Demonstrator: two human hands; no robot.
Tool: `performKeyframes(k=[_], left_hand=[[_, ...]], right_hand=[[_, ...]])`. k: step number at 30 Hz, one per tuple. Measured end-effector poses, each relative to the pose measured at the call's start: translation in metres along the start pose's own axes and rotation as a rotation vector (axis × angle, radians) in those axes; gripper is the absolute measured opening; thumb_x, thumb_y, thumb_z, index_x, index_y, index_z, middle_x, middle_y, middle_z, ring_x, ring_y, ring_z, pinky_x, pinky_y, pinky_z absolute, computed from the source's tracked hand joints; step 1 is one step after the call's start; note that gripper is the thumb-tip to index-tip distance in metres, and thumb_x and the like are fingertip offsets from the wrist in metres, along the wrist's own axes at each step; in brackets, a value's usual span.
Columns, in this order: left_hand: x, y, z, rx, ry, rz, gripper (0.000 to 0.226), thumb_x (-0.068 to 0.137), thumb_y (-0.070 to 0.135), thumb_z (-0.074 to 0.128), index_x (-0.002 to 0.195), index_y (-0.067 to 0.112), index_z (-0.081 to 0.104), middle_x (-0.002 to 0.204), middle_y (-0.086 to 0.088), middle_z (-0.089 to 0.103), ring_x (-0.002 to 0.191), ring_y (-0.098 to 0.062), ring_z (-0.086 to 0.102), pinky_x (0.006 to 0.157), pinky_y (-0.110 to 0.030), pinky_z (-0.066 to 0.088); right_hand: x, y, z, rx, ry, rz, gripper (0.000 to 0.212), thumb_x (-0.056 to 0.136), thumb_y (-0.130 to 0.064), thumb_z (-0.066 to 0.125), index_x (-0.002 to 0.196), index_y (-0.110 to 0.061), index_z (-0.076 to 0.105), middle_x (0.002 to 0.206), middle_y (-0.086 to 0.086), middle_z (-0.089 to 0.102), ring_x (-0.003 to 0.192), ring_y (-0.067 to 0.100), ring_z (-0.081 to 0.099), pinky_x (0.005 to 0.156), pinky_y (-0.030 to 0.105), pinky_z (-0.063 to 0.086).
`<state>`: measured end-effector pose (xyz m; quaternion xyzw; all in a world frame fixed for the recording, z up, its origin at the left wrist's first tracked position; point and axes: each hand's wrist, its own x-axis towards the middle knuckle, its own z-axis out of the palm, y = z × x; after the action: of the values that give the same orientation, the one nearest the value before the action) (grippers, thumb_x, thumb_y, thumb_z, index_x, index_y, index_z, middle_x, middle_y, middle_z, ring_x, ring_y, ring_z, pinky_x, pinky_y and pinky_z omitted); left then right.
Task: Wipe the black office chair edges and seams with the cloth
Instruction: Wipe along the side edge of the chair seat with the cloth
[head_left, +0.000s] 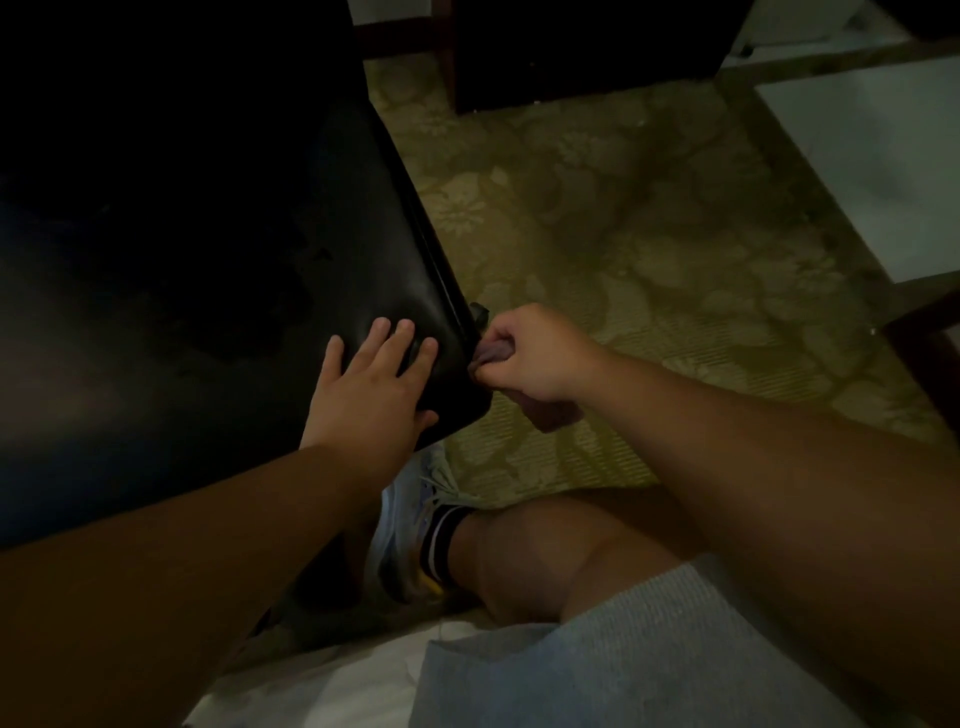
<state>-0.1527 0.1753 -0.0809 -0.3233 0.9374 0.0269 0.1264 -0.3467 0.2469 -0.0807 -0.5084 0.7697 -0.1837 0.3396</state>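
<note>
The room is dim. A green carpet with a pale floral pattern (597, 218) covers the floor, and dark wooden furniture (582, 52) stands at its far side, with a white surface (883, 156) to the right. The glossy black leather office chair seat (182, 249) fills the left of the view. The left hand (374, 384) rests flat on the seat's near corner, its 4 fingers straight and slightly spread. The right hand (535, 358) is curled tightly around a small purplish-grey cloth (488, 353), which seems pressed against the piped seam on the seat's right edge, bulging from between thumb and forefinger.
</note>
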Motion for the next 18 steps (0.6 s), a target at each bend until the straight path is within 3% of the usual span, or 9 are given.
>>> performKeyframes(k=[3,7,12,18], left_hand=[[0.001,0.001,0.002,-0.001,0.001,0.0,0.078,0.101,0.05,0.047,0.16,0.028,0.002,0.169,-0.002,-0.003,0.155,-0.024,-0.008,0.124,-0.053,0.002],[0.001,0.001,0.001,-0.011,0.01,-0.008,0.077,0.1,0.05,0.048,0.161,0.028,0.004,0.169,-0.002,-0.002,0.155,-0.023,-0.007,0.124,-0.053,0.002],[0.0,0.0,0.0,-0.005,-0.004,0.003,0.077,0.101,0.05,0.046,0.16,0.028,0.002,0.169,-0.002,-0.004,0.155,-0.024,-0.009,0.124,-0.053,0.001],[0.0,-0.001,0.0,-0.004,-0.012,0.007,0.076,0.102,0.05,0.044,0.16,0.028,0.0,0.169,-0.001,-0.006,0.155,-0.023,-0.011,0.125,-0.053,0.001]], right_hand=[[-0.002,0.001,-0.001,-0.101,-0.09,0.018,0.02,0.08,-0.027,0.079,0.076,-0.028,0.059,0.074,-0.009,0.062,0.07,0.008,0.059,0.059,0.025,0.041],[-0.003,0.0,0.002,-0.033,0.013,0.016,0.027,0.08,-0.027,0.079,0.071,-0.027,0.054,0.071,-0.009,0.059,0.067,0.006,0.055,0.054,0.024,0.036],[-0.006,0.007,0.009,-0.119,-0.197,0.076,0.018,0.079,-0.02,0.077,0.087,-0.011,0.064,0.082,0.003,0.064,0.076,0.019,0.062,0.059,0.027,0.042],[-0.003,0.033,-0.005,0.048,-0.216,0.284,0.019,0.081,-0.021,0.077,0.087,-0.017,0.06,0.087,0.003,0.064,0.081,0.02,0.062,0.062,0.028,0.044]])
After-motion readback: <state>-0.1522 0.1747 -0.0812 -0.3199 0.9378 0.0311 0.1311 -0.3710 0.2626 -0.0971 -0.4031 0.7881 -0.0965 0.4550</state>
